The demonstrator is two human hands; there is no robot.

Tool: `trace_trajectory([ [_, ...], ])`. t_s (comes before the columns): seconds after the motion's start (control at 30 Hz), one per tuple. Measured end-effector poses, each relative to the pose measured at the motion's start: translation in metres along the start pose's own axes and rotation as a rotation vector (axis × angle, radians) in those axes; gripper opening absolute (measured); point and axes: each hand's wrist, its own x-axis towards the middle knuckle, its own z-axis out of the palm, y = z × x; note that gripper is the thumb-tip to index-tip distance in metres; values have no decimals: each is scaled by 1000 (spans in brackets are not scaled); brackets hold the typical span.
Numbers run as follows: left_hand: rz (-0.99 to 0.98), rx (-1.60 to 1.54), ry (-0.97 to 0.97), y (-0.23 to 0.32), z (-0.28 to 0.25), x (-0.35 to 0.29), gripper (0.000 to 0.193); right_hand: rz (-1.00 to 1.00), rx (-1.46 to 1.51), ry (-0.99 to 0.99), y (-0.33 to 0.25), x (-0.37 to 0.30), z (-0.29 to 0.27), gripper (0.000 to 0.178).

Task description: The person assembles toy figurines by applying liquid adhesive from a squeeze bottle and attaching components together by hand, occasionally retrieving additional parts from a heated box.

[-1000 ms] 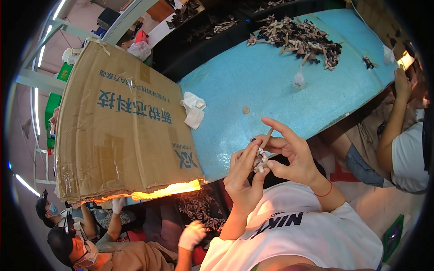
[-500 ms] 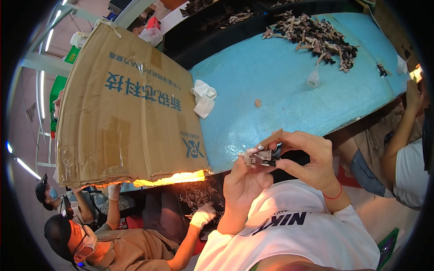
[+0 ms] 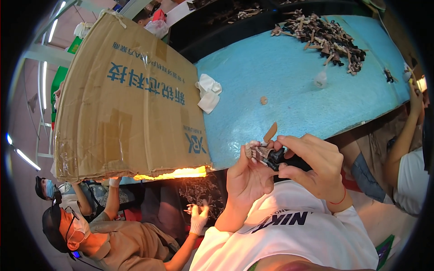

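Close to the near edge of the blue table, I hold a small toy figurine (image 3: 259,151) between both hands. It has a pale, brownish upper part and black legs, and a flat tan blade (image 3: 270,133) stands up from it. My left hand (image 3: 249,178) grips the pale end between thumb and fingers. At the other end, my right hand (image 3: 314,161) pinches the black legs with thumb and forefinger. My fingers cover parts of the figurine.
On the blue tabletop (image 3: 253,77) are a heap of similar figurines (image 3: 332,40), a small clear bottle (image 3: 320,80), a round tan piece (image 3: 263,100) and crumpled white tissue (image 3: 209,94). A cardboard sheet (image 3: 122,126) stands at left. Co-workers (image 3: 135,235) sit at left and right.
The figurine has turned in my fingers: its blade points more upward and its black legs show more. My right hand has shifted slightly right. The left co-worker's gloved hand has moved.
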Motion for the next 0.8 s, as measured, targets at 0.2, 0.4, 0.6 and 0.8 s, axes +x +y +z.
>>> trace_trajectory([
  [0.2, 22, 227, -82, 5, -7, 1, 35, -3, -5, -51, 2, 2, -1, 48],
  [0.4, 131, 544, -26, 14, -8, -7, 40, 51, 6, -27, 3, 1, 9, 47],
  [0.6, 211, 775, -48, 21, -4, -3, 59, 1, 110, -46, 13, 2, 19, 41],
  [0.8, 273, 952, -72, 28, -3, -5, 51, -63, 175, -10, 19, 3, 29, 40],
])
